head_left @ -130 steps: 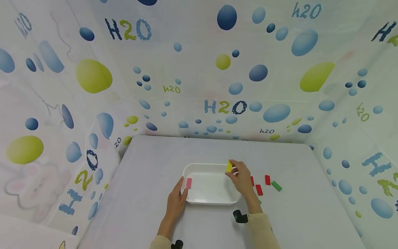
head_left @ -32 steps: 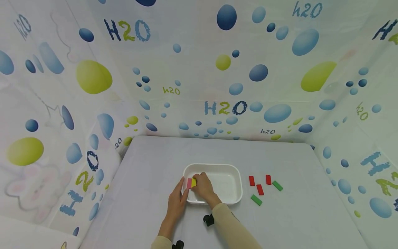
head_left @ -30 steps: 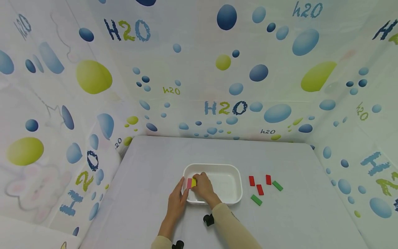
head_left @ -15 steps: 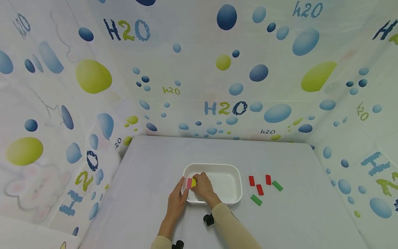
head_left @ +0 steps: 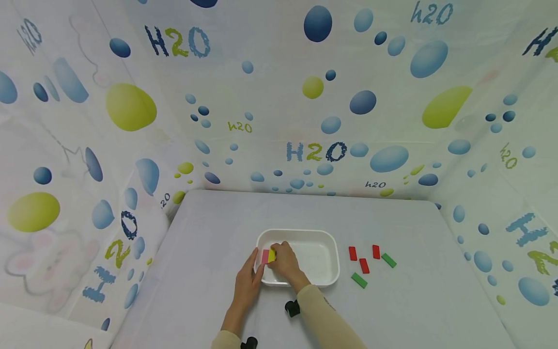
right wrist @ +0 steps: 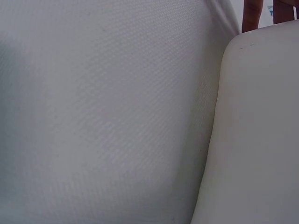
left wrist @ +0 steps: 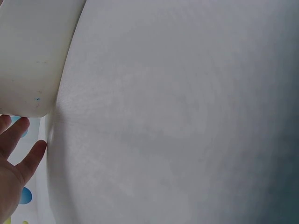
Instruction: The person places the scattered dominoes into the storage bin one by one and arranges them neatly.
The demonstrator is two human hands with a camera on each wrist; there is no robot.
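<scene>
A white plastic tray (head_left: 305, 281) sits mid-table in the head view. Inside its left end are a pink block (head_left: 265, 257) and a yellow block (head_left: 272, 255), side by side and apparently touching. My right hand (head_left: 286, 261) reaches into the tray and pinches the yellow block, covering part of it. My left hand (head_left: 247, 281) rests against the tray's left end, thumb close to the pink block. In the left wrist view, its spread, fairly straight fingers (left wrist: 32, 161) are at the outer wall. The right wrist view shows mostly the tray's outside (right wrist: 261, 126) and a few fingertips.
Right of the tray lie three red blocks (head_left: 364, 265) and two green blocks (head_left: 359, 280), flat and scattered on the white tabletop (head_left: 209, 232). Patterned sheeting (head_left: 270, 97) surrounds the table at the back and sides. Black wrist cameras (head_left: 292, 308) hang below both wrists.
Some seconds ago my right hand held the yellow block over the tray's right side; it then brought it left beside the pink one. Over the last second nothing visibly moves.
</scene>
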